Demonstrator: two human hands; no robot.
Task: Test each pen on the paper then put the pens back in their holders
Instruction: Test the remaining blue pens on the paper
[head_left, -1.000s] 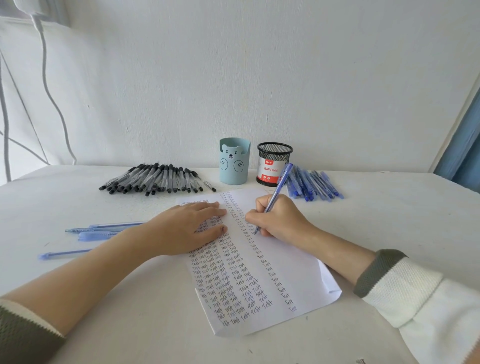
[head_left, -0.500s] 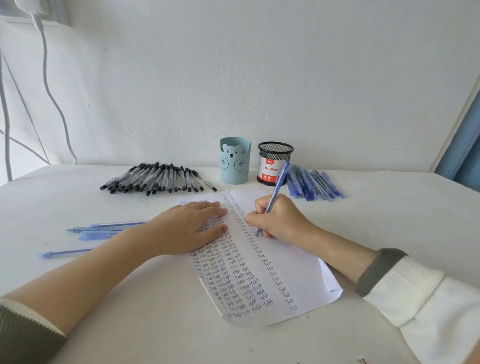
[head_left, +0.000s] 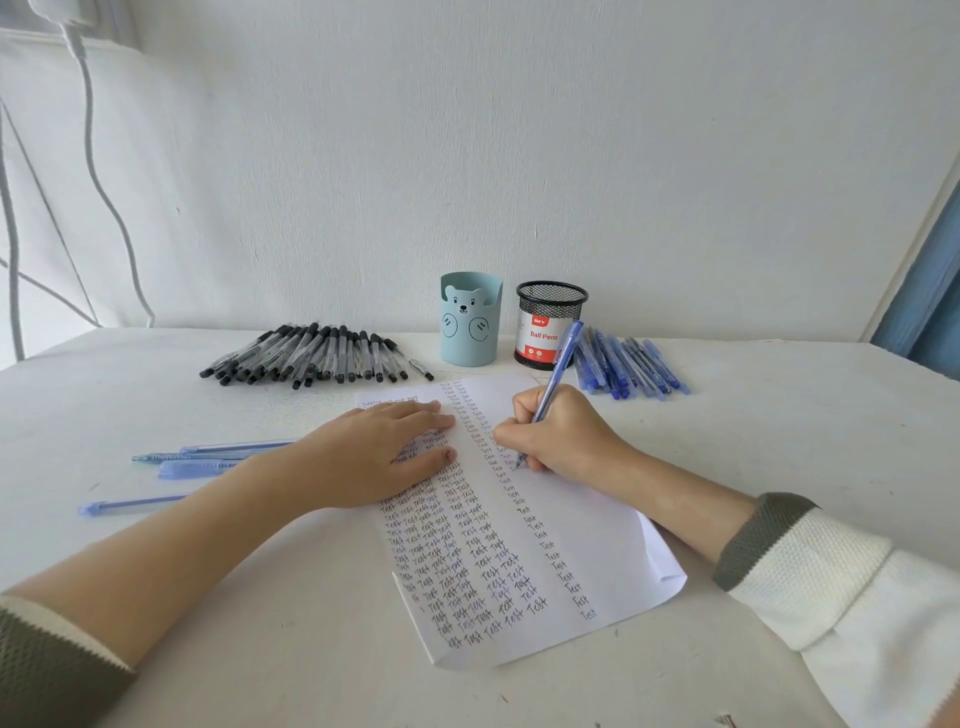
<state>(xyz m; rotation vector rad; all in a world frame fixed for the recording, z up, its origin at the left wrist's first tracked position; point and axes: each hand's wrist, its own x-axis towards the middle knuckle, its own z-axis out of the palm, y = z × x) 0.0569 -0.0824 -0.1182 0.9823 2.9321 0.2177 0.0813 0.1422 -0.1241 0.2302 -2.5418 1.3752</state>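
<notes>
A white sheet of paper (head_left: 587, 535) covered in columns of the word "Test" lies in front of me. My left hand (head_left: 369, 457) lies flat on its upper left part, fingers apart. My right hand (head_left: 561, 436) grips a blue pen (head_left: 558, 371), its tip touching the paper. At the back stand a light blue bear holder (head_left: 470, 325) and a black mesh holder (head_left: 550, 322), both with no pens showing. Several black pens (head_left: 317, 356) lie left of the holders, and several blue pens (head_left: 628, 364) right of them.
Several loose blue pens (head_left: 208, 460) lie on the white table (head_left: 779, 441) left of my left forearm. White cables (head_left: 104, 182) hang down the wall at far left. A blue curtain (head_left: 930, 312) edges the right side.
The paper has slid slightly up and away under my left hand. My right hand has shifted a little with the pen tip still on the sheet.
</notes>
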